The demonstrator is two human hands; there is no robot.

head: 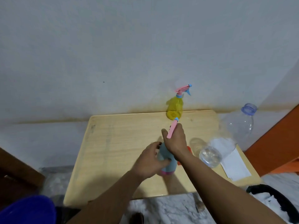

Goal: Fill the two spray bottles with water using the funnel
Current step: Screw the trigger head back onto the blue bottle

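Observation:
A blue spray bottle with a pink base stands on the wooden table. My left hand wraps around its body. My right hand grips its pink spray head from above, the blue nozzle tip poking out past my fingers. A yellow spray bottle with a pink and blue trigger head stands at the table's far edge against the wall. An orange object, maybe the funnel, shows only as a sliver behind my right wrist.
A large clear plastic water bottle without a cap lies tilted at the right of the table over a white paper. A blue tub sits at lower left. An orange surface rises at right, a black bag below it.

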